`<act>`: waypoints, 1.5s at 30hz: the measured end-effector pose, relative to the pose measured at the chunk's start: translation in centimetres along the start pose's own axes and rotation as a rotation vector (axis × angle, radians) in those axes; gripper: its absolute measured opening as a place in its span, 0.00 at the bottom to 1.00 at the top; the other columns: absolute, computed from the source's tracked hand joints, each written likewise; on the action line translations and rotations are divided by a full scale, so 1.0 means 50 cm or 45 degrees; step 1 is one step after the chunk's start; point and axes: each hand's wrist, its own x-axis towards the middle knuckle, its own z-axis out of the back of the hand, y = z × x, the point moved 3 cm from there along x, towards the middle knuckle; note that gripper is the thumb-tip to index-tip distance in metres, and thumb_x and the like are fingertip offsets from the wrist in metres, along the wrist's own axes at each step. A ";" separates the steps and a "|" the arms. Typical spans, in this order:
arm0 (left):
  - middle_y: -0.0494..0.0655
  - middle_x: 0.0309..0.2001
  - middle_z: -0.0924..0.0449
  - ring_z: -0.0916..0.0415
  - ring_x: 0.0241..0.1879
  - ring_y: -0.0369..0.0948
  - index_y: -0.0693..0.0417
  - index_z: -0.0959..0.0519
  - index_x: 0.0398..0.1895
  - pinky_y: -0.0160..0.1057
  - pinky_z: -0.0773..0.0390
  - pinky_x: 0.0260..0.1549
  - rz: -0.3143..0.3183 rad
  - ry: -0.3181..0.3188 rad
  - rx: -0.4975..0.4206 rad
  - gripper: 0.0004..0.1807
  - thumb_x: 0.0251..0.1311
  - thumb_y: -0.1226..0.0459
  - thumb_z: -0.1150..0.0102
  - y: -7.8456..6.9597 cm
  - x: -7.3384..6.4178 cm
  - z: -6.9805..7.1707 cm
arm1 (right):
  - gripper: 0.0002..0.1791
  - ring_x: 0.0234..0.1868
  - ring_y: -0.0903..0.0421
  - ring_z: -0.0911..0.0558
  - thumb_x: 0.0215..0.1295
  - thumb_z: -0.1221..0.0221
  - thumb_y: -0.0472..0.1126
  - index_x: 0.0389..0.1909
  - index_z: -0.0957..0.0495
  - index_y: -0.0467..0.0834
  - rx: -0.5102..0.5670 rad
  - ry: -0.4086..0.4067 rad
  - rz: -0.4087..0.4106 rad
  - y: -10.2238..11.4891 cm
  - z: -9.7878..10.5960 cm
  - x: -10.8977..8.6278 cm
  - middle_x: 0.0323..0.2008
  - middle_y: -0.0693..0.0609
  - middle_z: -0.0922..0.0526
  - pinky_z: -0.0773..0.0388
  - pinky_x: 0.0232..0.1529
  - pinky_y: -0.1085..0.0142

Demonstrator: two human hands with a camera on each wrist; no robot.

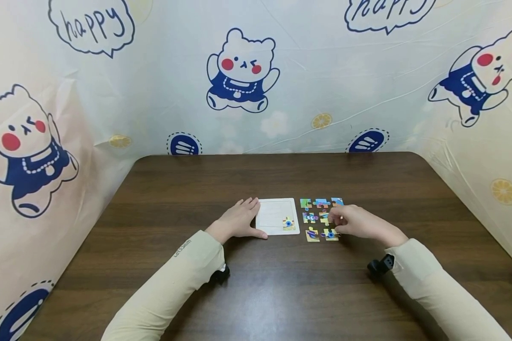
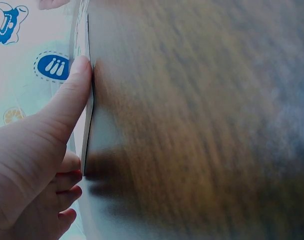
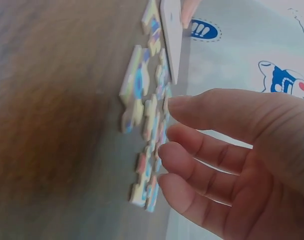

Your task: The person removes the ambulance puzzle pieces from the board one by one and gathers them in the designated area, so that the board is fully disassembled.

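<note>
A white puzzle tray [image 1: 273,213] lies flat on the table, with a yellow and blue jigsaw piece [image 1: 288,223] in its lower right corner. My left hand [image 1: 238,221] rests against the tray's left side. Its thumb [image 2: 74,95] touches the near edge and its fingers extend along the left one. Right of the tray, several colourful jigsaw pieces [image 1: 312,235] lie in loose rows. Over the right end of these rows is my right hand [image 1: 360,221], fingers loosely bent. A gap shows between thumb and fingertips in the right wrist view, beside the pieces [image 3: 137,82], with nothing visibly held.
The dark wooden table [image 1: 256,284] extends around the tray and pieces. A patterned cloth [image 1: 298,85] with bear drawings hangs behind the table and along both sides. A dark device [image 1: 380,265] is worn at the right wrist, another [image 1: 220,274] at the left.
</note>
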 end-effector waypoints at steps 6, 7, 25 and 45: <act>0.58 0.69 0.51 0.56 0.68 0.50 0.65 0.48 0.69 0.46 0.54 0.64 0.002 -0.005 0.009 0.56 0.48 0.33 0.47 0.002 0.001 0.000 | 0.08 0.25 0.60 0.30 0.55 0.40 0.28 0.36 0.23 0.38 -0.016 -0.036 0.041 0.018 0.004 0.024 0.24 0.57 0.28 0.30 0.24 0.68; 0.58 0.69 0.51 0.56 0.68 0.50 0.65 0.48 0.69 0.46 0.54 0.64 0.001 -0.006 0.010 0.56 0.48 0.33 0.47 0.002 0.001 0.000 | 0.08 0.25 0.60 0.30 0.55 0.40 0.29 0.36 0.23 0.38 -0.014 -0.039 0.043 0.023 0.004 0.028 0.24 0.57 0.28 0.30 0.24 0.67; 0.58 0.69 0.52 0.56 0.68 0.50 0.65 0.48 0.69 0.46 0.54 0.64 0.004 -0.004 -0.004 0.56 0.48 0.33 0.47 0.002 0.002 0.000 | 0.12 0.22 0.62 0.31 0.54 0.40 0.29 0.41 0.23 0.37 -0.087 -0.062 0.193 0.107 -0.023 0.098 0.27 0.53 0.24 0.32 0.24 0.70; 0.57 0.70 0.53 0.57 0.69 0.49 0.63 0.49 0.70 0.46 0.55 0.64 0.009 0.005 0.008 0.56 0.48 0.32 0.48 0.006 0.006 -0.004 | 0.16 0.20 0.62 0.33 0.55 0.39 0.31 0.46 0.23 0.35 -0.095 0.087 0.124 0.114 -0.063 0.150 0.22 0.55 0.29 0.35 0.22 0.70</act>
